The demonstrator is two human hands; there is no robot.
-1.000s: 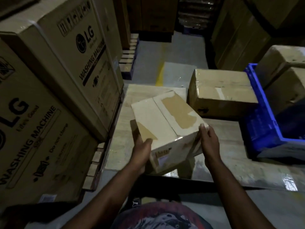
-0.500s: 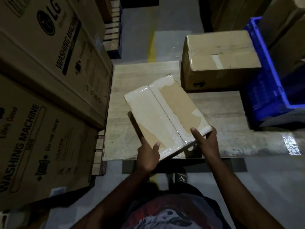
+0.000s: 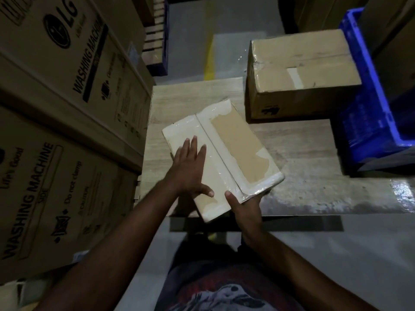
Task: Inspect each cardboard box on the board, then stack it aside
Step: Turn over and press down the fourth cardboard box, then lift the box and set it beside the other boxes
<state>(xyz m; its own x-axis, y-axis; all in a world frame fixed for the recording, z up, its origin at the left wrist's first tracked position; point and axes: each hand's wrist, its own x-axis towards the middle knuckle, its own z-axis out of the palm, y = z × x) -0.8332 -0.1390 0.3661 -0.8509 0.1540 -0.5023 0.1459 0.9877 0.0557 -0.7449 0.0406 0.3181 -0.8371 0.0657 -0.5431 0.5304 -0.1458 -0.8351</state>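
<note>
A small white-taped cardboard box (image 3: 235,149) with a torn brown patch lies tilted over the near edge of the wooden board (image 3: 303,153). My right hand (image 3: 246,205) grips its near corner from below, thumb on the top face. My left hand (image 3: 190,167) lies flat on the box's top left half, fingers spread. A larger brown taped box (image 3: 301,70) stands on the board's far right part.
Tall LG washing machine cartons (image 3: 67,108) wall off the left side. A blue plastic crate (image 3: 370,108) with boxes in it stands at the right. Grey floor with a yellow line (image 3: 208,57) lies beyond the board. Pallets (image 3: 157,41) stand at the back.
My left hand left the box's near left edge and now rests flat on its top. The box has come down flatter, top face up. The view has tilted further downward.
</note>
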